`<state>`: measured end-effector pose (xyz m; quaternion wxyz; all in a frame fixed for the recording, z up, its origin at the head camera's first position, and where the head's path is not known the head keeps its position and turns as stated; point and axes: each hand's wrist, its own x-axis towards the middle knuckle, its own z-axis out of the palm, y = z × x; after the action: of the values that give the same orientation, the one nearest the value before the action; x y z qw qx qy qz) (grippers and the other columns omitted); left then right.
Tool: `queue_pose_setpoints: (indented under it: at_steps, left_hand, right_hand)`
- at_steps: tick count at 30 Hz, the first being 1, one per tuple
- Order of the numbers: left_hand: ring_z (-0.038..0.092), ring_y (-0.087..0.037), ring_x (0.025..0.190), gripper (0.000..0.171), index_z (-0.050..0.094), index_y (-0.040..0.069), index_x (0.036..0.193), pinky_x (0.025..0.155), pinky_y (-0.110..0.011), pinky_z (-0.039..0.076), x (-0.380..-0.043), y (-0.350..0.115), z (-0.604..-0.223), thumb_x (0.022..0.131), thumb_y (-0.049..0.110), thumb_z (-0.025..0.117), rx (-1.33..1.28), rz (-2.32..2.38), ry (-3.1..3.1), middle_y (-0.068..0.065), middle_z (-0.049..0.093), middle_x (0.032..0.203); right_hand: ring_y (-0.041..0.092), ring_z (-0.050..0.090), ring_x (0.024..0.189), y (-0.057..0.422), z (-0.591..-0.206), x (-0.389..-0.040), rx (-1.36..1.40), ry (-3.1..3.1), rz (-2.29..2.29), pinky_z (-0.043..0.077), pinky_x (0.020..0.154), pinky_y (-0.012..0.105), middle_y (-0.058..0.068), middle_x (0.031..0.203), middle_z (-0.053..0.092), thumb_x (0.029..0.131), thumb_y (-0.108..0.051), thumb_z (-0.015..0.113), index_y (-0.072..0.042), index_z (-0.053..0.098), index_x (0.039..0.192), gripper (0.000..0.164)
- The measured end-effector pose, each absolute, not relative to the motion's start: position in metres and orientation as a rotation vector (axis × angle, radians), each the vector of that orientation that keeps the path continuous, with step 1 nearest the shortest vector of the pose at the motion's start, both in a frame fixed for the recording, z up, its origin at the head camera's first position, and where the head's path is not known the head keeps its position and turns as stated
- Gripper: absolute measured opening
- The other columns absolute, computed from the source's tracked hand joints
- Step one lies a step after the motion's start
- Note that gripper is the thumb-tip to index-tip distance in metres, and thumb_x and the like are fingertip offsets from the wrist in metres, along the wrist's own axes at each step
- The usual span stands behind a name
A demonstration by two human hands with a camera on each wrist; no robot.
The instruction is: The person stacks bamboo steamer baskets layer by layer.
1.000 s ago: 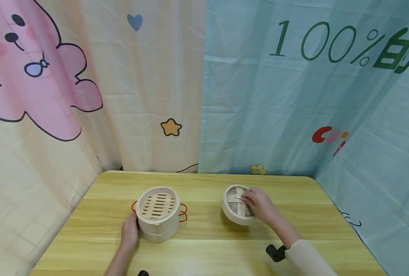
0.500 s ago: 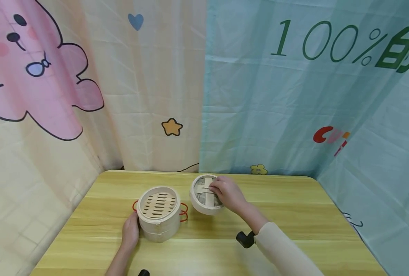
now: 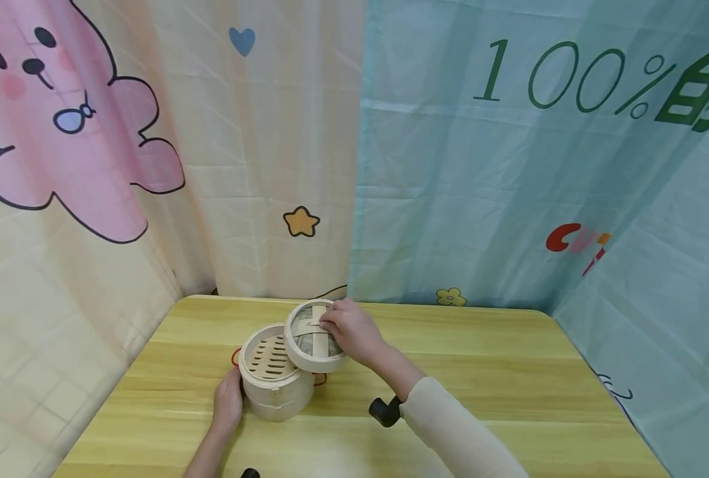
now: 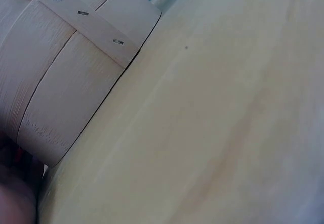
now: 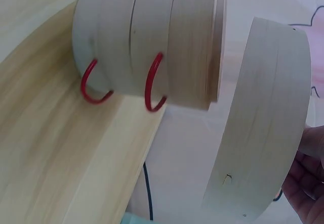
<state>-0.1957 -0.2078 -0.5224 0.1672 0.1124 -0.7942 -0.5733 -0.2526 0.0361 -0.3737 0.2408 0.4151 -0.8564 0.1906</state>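
Observation:
A two-tier bamboo steamer (image 3: 278,399) with a slatted inner base and red side handles stands upright on the table. My left hand (image 3: 228,401) rests against its left side; the fingertips are partly hidden. In the head view, the round woven bamboo lid (image 3: 315,363) overlaps the steamer's right rim. My right hand (image 3: 353,332) pinches the strap across the lid's top. From the right wrist, the tilted lid (image 5: 263,113) appears apart from the steamer (image 5: 147,42), with a gap between them. Low in the left wrist view, the steamer's lower wall (image 4: 76,82) meets the tabletop.
The wood-grain table (image 3: 480,372) extends to the right of the steamer. Patterned curtains (image 3: 271,133) hang behind and beside it. A black device (image 3: 386,411) sits at the right wrist, and another black piece (image 3: 250,473) shows at the bottom edge.
My right hand has carried the lid leftward from the table's right half to the steamer's right rim. The left hand and steamer have stayed in place.

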Motion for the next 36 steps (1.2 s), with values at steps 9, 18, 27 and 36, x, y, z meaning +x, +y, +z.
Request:
queue_pose_setpoints:
  at_steps: [9,18,27,36]
  left_hand:
    - [0.046,-0.032,0.110,0.047,0.054,-0.014,0.114,0.093,-0.031,0.036,-0.195,-0.206,-0.524,0.101,0.019,0.024,0.321,-1.607,-2.249,-0.027,0.054,0.117]
    - [0.050,-0.022,0.102,0.045,0.057,-0.011,0.108,0.090,-0.029,0.037,-0.195,-0.206,-0.523,0.101,0.020,0.024,0.330,-1.587,-2.260,-0.025,0.056,0.112]
    - [0.047,-0.004,0.081,0.041,0.059,-0.006,0.095,0.076,-0.017,0.038,-0.195,-0.208,-0.522,0.101,0.016,0.026,0.291,-1.563,-2.240,-0.016,0.058,0.096]
    - [0.048,-0.005,0.082,0.041,0.059,-0.006,0.096,0.076,-0.017,0.038,-0.197,-0.208,-0.524,0.101,0.017,0.026,0.297,-1.582,-2.240,-0.017,0.058,0.097]
  right_hand:
    - [0.013,0.052,0.077,0.004,-0.371,-0.245,1.197,-2.358,0.437,0.044,0.072,0.021,-0.003,0.076,0.059,0.085,-0.013,0.066,-0.010,0.071,0.083,0.007]
    - [0.012,0.053,0.080,-0.016,-0.369,-0.240,1.194,-2.415,0.379,0.043,0.074,0.017,-0.004,0.079,0.060,0.086,-0.017,0.065,-0.013,0.072,0.086,0.009]
    - [0.010,0.052,0.080,-0.026,-0.373,-0.237,1.165,-2.451,0.354,0.043,0.071,0.015,-0.006,0.079,0.059,0.087,-0.019,0.064,-0.015,0.072,0.087,0.010]
    - [0.010,0.051,0.076,-0.033,-0.378,-0.237,1.109,-2.475,0.339,0.043,0.067,0.014,-0.007,0.076,0.057,0.087,-0.020,0.064,-0.016,0.073,0.087,0.009]
